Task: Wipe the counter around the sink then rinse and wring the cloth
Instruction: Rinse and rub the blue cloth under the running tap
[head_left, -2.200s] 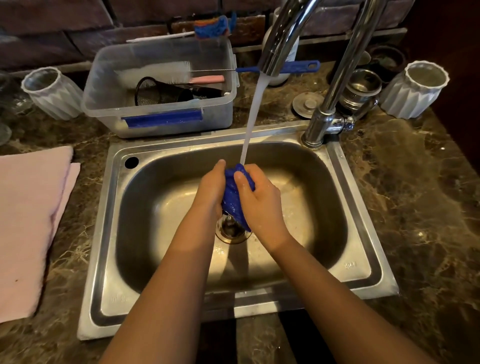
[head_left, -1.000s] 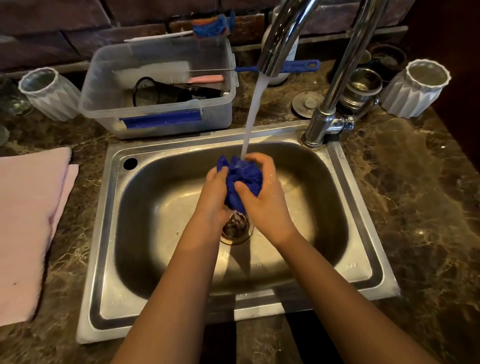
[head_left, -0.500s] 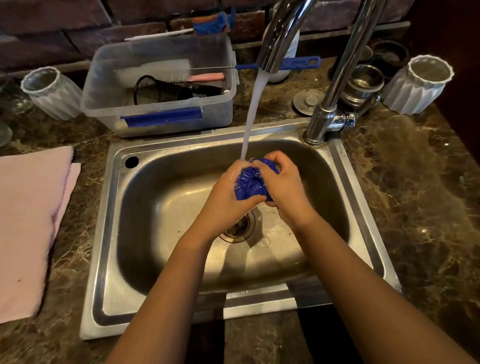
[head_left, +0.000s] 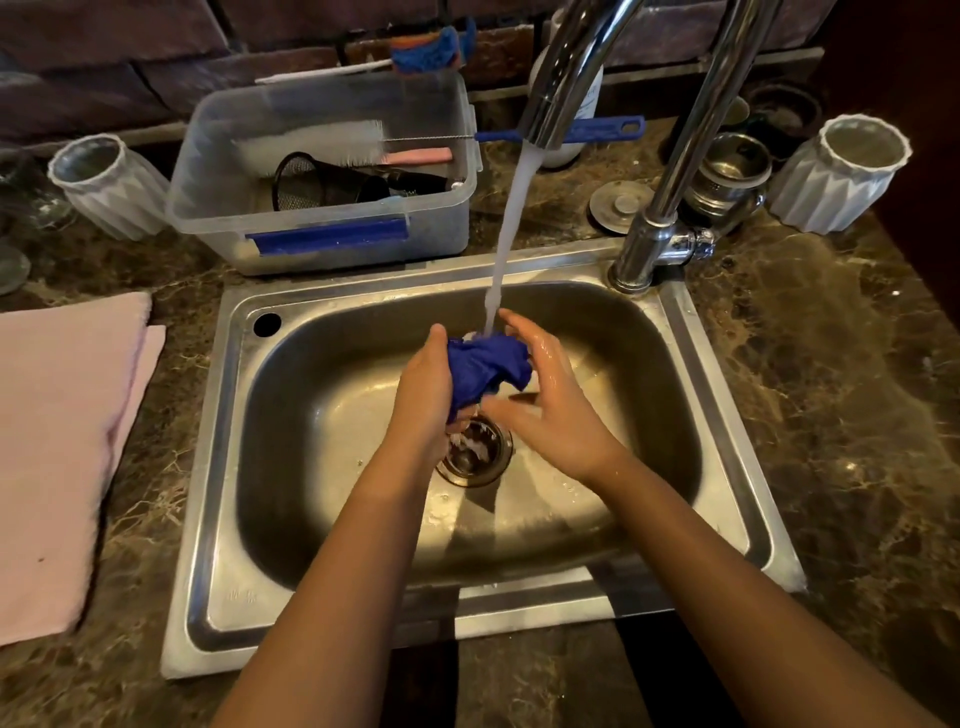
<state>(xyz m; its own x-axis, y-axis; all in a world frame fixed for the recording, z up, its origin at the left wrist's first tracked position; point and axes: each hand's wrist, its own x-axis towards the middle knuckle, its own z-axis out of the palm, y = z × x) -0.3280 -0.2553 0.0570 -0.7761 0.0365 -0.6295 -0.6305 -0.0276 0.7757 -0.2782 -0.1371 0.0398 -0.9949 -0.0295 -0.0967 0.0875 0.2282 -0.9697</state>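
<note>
A bunched blue cloth (head_left: 485, 366) hangs over the steel sink (head_left: 291, 467), right under the stream of water (head_left: 511, 218) from the tap (head_left: 563, 73). My left hand (head_left: 423, 395) is closed around the cloth's left side and lower end. My right hand (head_left: 545, 400) is on the cloth's right side, fingers spread and wet, cupping it loosely. Water drips from the cloth toward the drain (head_left: 475, 452) below. The brown marble counter (head_left: 841, 395) surrounds the sink.
A clear plastic tub (head_left: 332, 228) with a bottle brush and a strainer stands behind the sink. White ribbed cups (head_left: 111, 187) (head_left: 839, 174) stand at the back left and right. A pink towel (head_left: 62, 441) lies on the left counter. A sink plug (head_left: 621, 205) lies near the tap base.
My hands were squeezing the cloth tightly together half a second ago. Now my right hand has loosened and spread its fingers, and the cloth hangs looser under the running water.
</note>
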